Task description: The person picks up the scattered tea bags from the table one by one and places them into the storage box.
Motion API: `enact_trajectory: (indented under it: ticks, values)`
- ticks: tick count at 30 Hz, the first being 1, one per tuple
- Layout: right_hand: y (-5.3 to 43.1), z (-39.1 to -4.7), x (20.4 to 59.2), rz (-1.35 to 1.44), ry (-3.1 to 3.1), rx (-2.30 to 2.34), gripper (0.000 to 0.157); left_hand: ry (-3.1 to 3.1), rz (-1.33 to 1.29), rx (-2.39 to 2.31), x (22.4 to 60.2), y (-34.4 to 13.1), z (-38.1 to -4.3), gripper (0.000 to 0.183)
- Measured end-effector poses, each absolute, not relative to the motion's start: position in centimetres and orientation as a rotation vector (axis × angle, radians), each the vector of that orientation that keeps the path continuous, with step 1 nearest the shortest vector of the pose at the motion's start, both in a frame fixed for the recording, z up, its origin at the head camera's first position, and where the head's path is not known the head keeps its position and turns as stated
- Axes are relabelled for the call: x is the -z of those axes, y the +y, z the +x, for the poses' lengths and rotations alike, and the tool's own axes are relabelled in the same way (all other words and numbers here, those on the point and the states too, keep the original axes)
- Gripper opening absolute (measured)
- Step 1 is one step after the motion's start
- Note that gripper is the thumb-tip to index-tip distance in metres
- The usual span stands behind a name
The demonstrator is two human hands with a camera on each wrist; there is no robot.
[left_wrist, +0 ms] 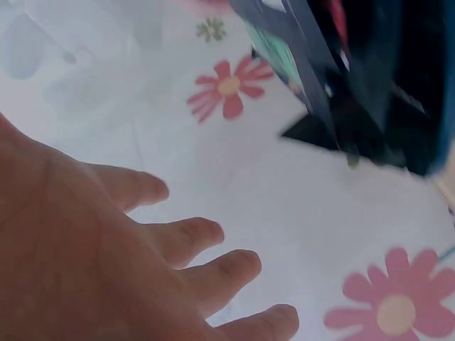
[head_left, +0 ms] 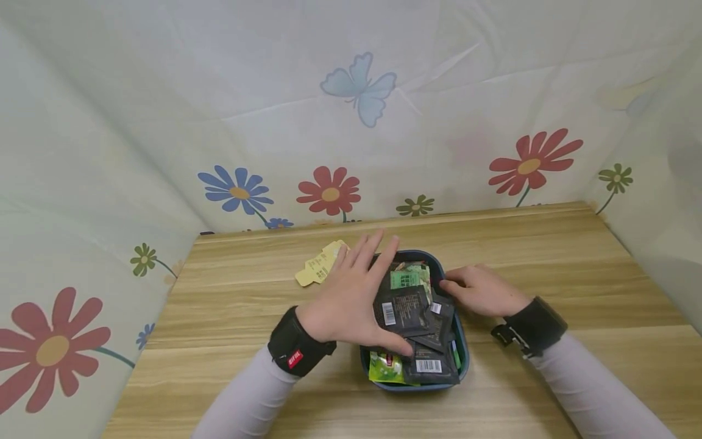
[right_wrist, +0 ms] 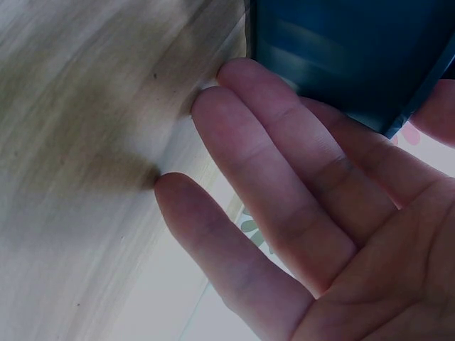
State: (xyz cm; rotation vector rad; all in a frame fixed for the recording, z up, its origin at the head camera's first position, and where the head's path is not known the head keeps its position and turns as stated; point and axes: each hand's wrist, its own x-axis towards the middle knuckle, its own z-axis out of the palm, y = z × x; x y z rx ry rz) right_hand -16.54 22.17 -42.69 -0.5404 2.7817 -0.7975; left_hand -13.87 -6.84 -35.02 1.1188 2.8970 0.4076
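A dark blue plastic basket (head_left: 465, 360) stands on the table, filled with flat packets. Black sachets (head_left: 408, 311) with barcodes lie on top, a green-labelled packet (head_left: 404, 278) behind them and a yellow-green sachet (head_left: 384, 367) at the near side. Above the basket's left part my left hand (head_left: 351, 299) spreads its fingers, thumb over the black sachets, and holds nothing. My right hand (head_left: 485, 291) holds the basket's right rim, thumb at the edge; in the right wrist view its fingertips (right_wrist: 174, 186) reach the table beside the basket wall (right_wrist: 341, 57). Left-hand contact with the sachets cannot be told.
A yellow flattened card piece (head_left: 318, 267) lies left of the basket, partly behind my left fingers. The wooden table (head_left: 219, 341) ends at a white curtain (head_left: 263, 110) printed with flowers, which closes off the back and sides.
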Motion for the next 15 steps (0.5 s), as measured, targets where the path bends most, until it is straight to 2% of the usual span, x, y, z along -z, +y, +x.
enact_trajectory:
  ticks: [7, 15]
  values:
    - [22.1, -16.5, 42.7, -0.575, 2.824, 0.769, 0.032, 2.999, 0.839, -0.487, 35.9, -10.9, -17.0, 0.141]
    - [22.1, -16.5, 42.7, -0.573, 2.818, 0.779, 0.032, 3.054, 0.455, -0.436, 39.6, -14.2, -21.5, 0.137]
